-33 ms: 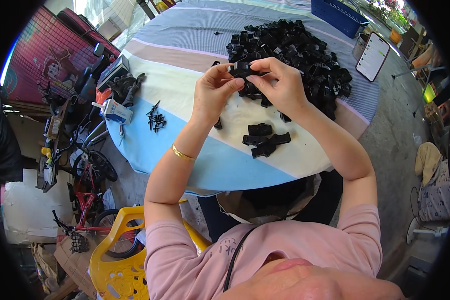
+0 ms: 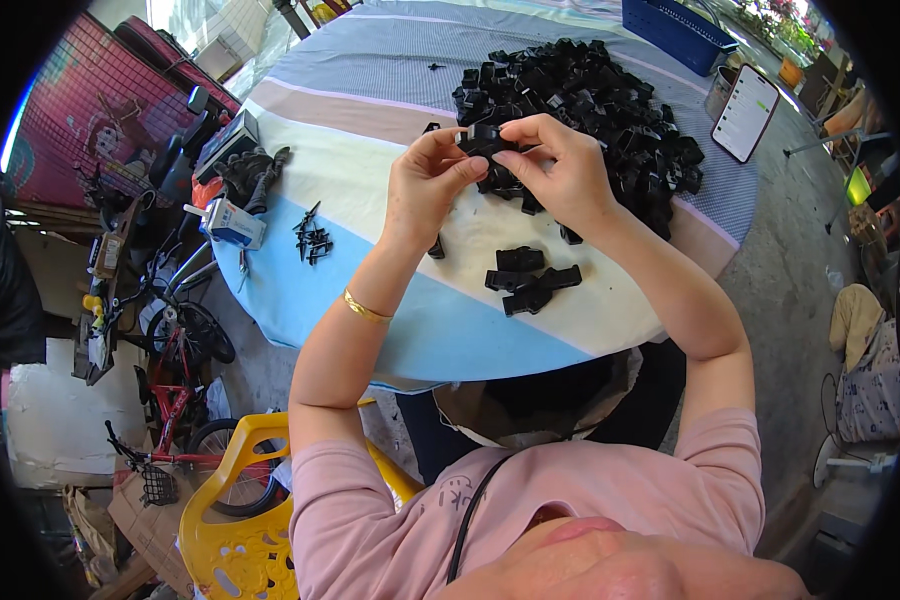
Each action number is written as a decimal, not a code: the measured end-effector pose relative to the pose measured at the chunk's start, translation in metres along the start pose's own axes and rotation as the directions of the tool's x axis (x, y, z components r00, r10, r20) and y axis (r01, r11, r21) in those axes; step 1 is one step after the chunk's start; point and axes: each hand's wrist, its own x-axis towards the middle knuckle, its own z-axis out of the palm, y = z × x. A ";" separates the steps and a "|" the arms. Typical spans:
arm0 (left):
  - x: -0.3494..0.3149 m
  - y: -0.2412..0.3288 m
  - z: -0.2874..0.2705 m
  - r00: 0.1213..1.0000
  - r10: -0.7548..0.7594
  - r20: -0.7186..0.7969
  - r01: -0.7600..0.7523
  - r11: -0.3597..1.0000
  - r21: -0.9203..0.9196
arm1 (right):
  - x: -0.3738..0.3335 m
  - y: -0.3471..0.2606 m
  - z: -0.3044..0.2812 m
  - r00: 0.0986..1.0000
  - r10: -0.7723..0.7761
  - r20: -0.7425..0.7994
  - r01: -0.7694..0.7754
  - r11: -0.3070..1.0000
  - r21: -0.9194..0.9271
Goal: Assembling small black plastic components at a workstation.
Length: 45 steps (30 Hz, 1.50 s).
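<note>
Between my two hands, over the middle of the table, is a small blocky black plastic part [image 2: 483,137]. My left hand [image 2: 426,192] pinches its left end with thumb and forefinger. Thumb and fingers of my right hand [image 2: 564,168] close on its right end. Just beyond and to the right lies a big heap of similar black plastic parts [image 2: 580,95], partly hidden by my right hand. Several more black parts [image 2: 532,285] lie together nearer me, between my forearms. Left of my left forearm are small thin black pieces [image 2: 313,238] in a loose cluster.
A striped cloth [image 2: 430,335] covers the round table. At its left edge are a small blue-and-white carton [image 2: 236,223] and dark gloves [image 2: 253,178]. A phone [image 2: 746,113] and blue basket [image 2: 675,32] stand at the far right. A yellow chair [image 2: 232,530] is at lower left.
</note>
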 end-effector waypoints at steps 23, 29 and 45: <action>-0.019 0.022 -0.001 0.952 0.104 0.287 -0.246 0.819 0.518 | -0.023 -0.096 -0.056 0.904 -0.412 -0.118 0.364 0.593 0.719; -0.029 0.021 0.020 0.739 -0.139 0.659 -0.424 0.665 0.615 | -0.054 -0.165 -0.086 0.713 -0.691 -0.118 0.236 0.079 0.968; -0.008 0.049 -0.040 0.906 -0.375 0.196 -0.085 0.293 0.952 | -0.073 -0.170 -0.075 0.702 -0.660 -0.266 0.407 0.066 0.911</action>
